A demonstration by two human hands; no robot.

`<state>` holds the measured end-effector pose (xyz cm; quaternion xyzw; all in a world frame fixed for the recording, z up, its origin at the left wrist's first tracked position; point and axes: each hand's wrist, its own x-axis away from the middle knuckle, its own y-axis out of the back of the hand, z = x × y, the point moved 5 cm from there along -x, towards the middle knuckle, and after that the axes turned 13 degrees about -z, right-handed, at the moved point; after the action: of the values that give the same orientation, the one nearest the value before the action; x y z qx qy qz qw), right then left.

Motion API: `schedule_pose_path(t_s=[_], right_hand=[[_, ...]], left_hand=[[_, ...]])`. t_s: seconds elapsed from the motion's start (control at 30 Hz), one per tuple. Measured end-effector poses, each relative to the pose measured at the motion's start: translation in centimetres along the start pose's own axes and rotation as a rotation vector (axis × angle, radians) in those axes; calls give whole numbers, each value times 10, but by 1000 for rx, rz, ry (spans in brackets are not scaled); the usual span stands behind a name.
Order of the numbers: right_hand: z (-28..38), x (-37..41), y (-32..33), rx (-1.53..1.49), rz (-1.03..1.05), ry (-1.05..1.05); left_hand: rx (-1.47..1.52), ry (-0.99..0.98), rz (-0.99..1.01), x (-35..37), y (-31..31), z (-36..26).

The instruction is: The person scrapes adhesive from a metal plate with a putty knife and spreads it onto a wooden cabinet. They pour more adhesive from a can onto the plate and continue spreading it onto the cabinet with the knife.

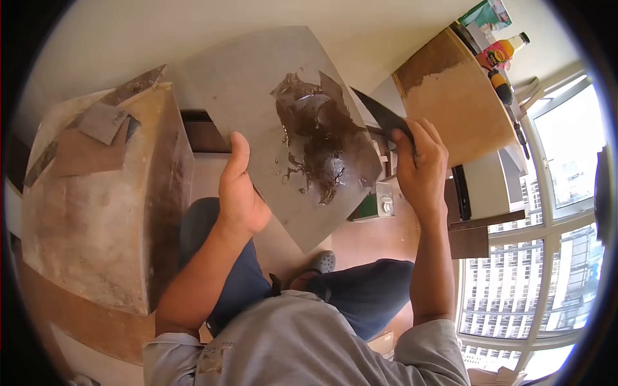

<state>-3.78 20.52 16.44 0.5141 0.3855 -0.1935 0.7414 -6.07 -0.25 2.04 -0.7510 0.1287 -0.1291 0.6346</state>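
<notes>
My left hand [239, 193] grips the left edge of a large thin grey sheet [225, 96], its thumb up along the edge and its other fingers hidden underneath. A glossy dark brown puddle of thick liquid [315, 128] spreads over the middle of the sheet, with drips toward the lower side. Between the thumb and fingers of my right hand [421, 151] is a thin dark flat piece [380, 112] with a pointed end. That piece slants up and left, its tip close to the sheet's right edge.
On the left stands a stained wooden box [90, 238], with several sandpaper pieces [93, 145] on top. At right, a partly coated brown panel [450, 96] has a pink-labelled bottle [499, 53] and a screwdriver-like tool [501, 87] near its edge. A green box [367, 209] sits on the floor.
</notes>
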Motion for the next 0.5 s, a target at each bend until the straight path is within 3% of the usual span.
schedule_pose_path(t_s=[0.07, 0.2, 0.33, 0.4, 0.5], right_hand=[[-9, -8, -7, -77, 20, -79], [-18, -21, -38, -40, 21, 77], [-14, -17, -58, -210, 164, -65], [-2, -12, -60, -238, 140, 82], [12, 8, -59, -302, 225, 127]], left_hand=[[-61, -38, 4, 1, -2, 0], [-133, -66, -27, 2, -3, 4], [-187, -67, -19, 1, -6, 8], [-231, -68, -7, 0, -8, 10], [-241, -52, -45, 0, -7, 10]])
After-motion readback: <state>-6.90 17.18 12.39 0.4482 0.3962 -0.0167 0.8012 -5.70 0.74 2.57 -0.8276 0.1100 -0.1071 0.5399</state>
